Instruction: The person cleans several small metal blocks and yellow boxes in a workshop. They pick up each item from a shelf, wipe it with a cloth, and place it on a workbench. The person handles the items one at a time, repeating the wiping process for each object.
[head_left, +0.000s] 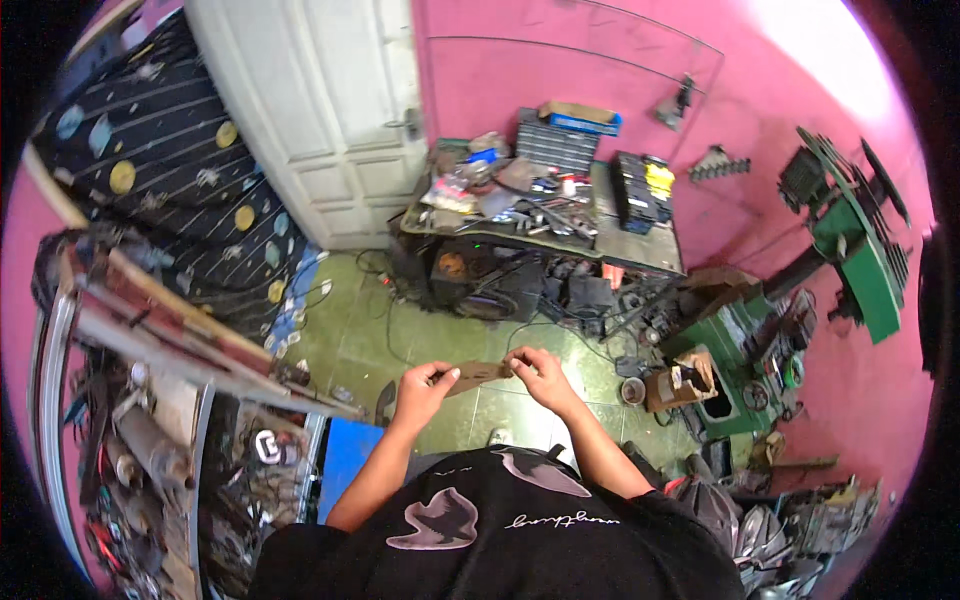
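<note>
Between my hands, above the floor, is a flat brown piece (480, 374) with small dark marks or holes along it; its exact kind does not show. My left hand (422, 390) pinches its left end, thumb on top. At the other end my right hand (540, 378) grips it between thumb and fingers. Both forearms reach forward from my black shirt. The fingers cover the two ends of the piece.
Ahead stands a workbench (510, 238) strewn with hand tools and bags, with an organizer case (556, 145) on it. A green machine (735, 350) and a cardboard box (680, 385) stand right. Cluttered shelving (205, 440) is at left; cables lie on the green tiled floor (350, 320).
</note>
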